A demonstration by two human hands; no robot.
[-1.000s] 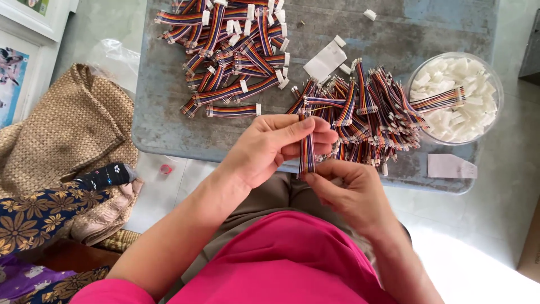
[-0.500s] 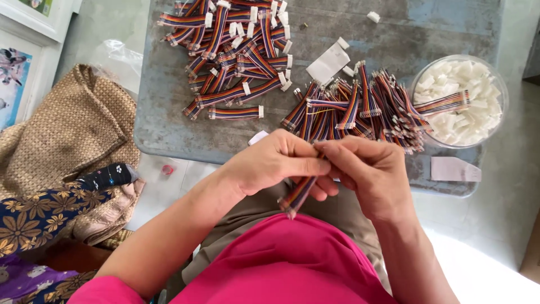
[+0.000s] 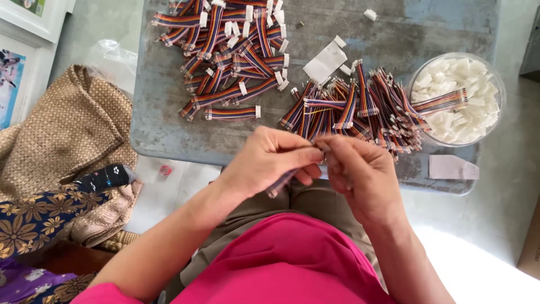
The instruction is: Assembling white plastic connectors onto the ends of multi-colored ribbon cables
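Since half a second ago, both hands have stayed together over the near edge of the tabletop, and the short ribbon cable between them has tilted so that its free end now points down and to the left, under the left palm. The left hand has its grip clamped on this multicoloured ribbon cable, thumb and forefinger pressed on its upper end while the lower end sticks out below the fingers. The right hand meets it from the right, its fingertips pinched together at the same upper end of the cable, touching the left fingertips; whatever small part sits between them is too hidden to tell.

Beyond the hands, on the grey tabletop, lies a loose heap of cables with bare ends, just far of the fingertips. Farther left sits a second pile of cables with white connectors fitted. At the right edge a clear round bowl of white connectors stands, with one cable draped over its rim. A white slip of paper lies between the two piles, and a pale card rests near the right corner. To the left, off the tabletop, lies a woven tan bag beside patterned cloth.
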